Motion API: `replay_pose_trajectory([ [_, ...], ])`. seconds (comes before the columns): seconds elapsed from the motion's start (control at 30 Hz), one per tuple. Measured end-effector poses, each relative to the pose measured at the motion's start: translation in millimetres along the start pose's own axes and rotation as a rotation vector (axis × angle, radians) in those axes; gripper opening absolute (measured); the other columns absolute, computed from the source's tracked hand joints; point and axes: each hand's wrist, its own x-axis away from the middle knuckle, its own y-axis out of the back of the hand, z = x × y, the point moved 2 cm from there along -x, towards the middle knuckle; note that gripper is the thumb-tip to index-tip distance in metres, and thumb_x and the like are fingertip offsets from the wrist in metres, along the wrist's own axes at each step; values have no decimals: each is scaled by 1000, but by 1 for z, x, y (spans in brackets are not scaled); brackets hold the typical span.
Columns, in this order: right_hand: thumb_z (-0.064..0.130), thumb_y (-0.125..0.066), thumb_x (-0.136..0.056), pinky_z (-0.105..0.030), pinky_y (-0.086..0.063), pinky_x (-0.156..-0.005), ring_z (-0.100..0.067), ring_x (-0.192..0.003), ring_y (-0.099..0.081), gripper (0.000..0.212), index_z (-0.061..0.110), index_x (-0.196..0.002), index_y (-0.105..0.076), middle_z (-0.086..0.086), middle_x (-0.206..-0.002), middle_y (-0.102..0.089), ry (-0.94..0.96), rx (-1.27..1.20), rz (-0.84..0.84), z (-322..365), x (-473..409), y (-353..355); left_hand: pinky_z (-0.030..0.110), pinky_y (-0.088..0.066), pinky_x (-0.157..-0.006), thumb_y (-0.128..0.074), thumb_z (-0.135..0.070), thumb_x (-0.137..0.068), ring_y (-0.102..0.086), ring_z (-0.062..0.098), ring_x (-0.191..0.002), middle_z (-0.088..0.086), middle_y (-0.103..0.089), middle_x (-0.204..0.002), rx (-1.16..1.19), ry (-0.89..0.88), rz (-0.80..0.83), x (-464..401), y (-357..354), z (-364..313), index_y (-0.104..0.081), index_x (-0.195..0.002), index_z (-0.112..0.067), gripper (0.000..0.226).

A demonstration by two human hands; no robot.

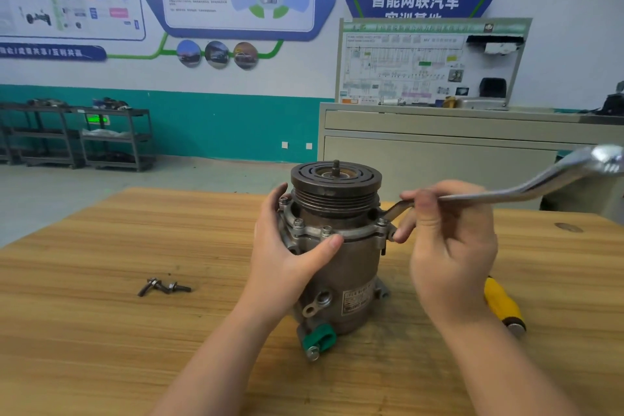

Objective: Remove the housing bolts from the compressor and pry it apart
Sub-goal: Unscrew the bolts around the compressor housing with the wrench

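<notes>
Grey metal compressor [337,246] stands upright mid-table [101,331], pulley up. The left hand [290,257] wraps its side, thumb along the flange. The right hand [449,246] pinches a wrench [506,191] set on a flange bolt [382,221]. Two loose bolts [164,286] lie toward the left edge, a yellow handle [503,306] toward the right

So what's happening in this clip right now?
A person is taking apart a compressor standing upright on a wooden table. The left hand wraps around its body to steady it, while the right hand holds a wrench with its near end at a flange bolt. Two removed bolts already lie on the table; several others remain in the flange. A yellow-handled tool lies to the right.
</notes>
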Motion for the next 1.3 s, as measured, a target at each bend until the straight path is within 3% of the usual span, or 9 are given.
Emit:
replay_pose_trajectory([
  [0.13,32,-43,-102,-10,-44,-68,-10,-70,-53,25,10,-92,-51,-2,-85,-55,322,237,169,6,13,-7,43,-40,-110,-78,-60,-53,-44,10,-131,-9,-45,-142,6,-14,-11,0,1,0,-29,-144,-35,106],
  [0.2,32,-37,-104,-17,-44,-66,-14,-70,-52,28,10,-90,-48,-8,-83,-56,287,235,87,5,17,-11,42,-40,-110,-77,-61,-54,-43,8,-131,-10,-44,-141,0,-19,-13,0,1,0,-29,-144,-34,106],
  [0.37,27,-27,-104,-19,-37,-43,-14,-41,-45,27,19,-85,-44,7,-72,-61,-318,-235,-353,-11,11,-11,43,-39,-111,-77,-62,-53,-41,7,-133,-12,-42,-144,5,-2,-10,0,0,0,-26,-145,-36,108],
  [0.5,24,-33,-106,-17,-40,-39,-11,-37,-49,28,13,-83,-46,-1,-56,-64,-992,-600,-362,-43,-7,-1,41,-39,-111,-77,-61,-53,-42,6,-132,-13,-43,-143,13,-4,-16,0,0,-1,-27,-145,-36,107],
  [0.57,21,-40,-104,-18,-45,-41,-9,-40,-54,25,10,-83,-48,-7,-58,-66,-1128,-761,-403,-50,-11,3,41,-39,-111,-76,-61,-53,-42,5,-131,-13,-43,-142,12,-5,-15,0,0,-1,-27,-145,-36,107],
  [0.73,26,-41,-104,-20,-50,-48,-10,-46,-58,23,12,-87,-49,-3,-60,-67,-839,-599,-504,-40,-14,14,39,-39,-111,-76,-61,-53,-42,2,-130,-15,-43,-141,4,-4,-13,0,0,-2,-27,-145,-36,107],
  [1.0,39,-52,-96,-27,-51,-50,-11,-49,-59,14,31,-84,-51,3,-69,-64,-266,-147,-191,-4,-4,1,40,-40,-110,-76,-62,-53,-42,3,-130,-15,-43,-141,-1,3,-10,0,0,-1,-26,-144,-38,107],
  [1.17,31,-44,-102,-13,-41,-64,-13,-64,-51,25,11,-88,-49,-3,-74,-54,335,224,159,7,8,-8,42,-41,-109,-77,-59,-54,-45,8,-129,-10,-46,-140,-5,-17,-14,0,0,-1,-29,-143,-36,104],
  [1.3,32,-35,-104,-19,-41,-60,-18,-62,-49,25,16,-87,-46,-5,-80,-51,148,102,-9,2,15,-12,43,-40,-110,-76,-61,-54,-44,7,-131,-11,-44,-142,-9,-18,-13,0,0,-1,-28,-145,-35,106],
])
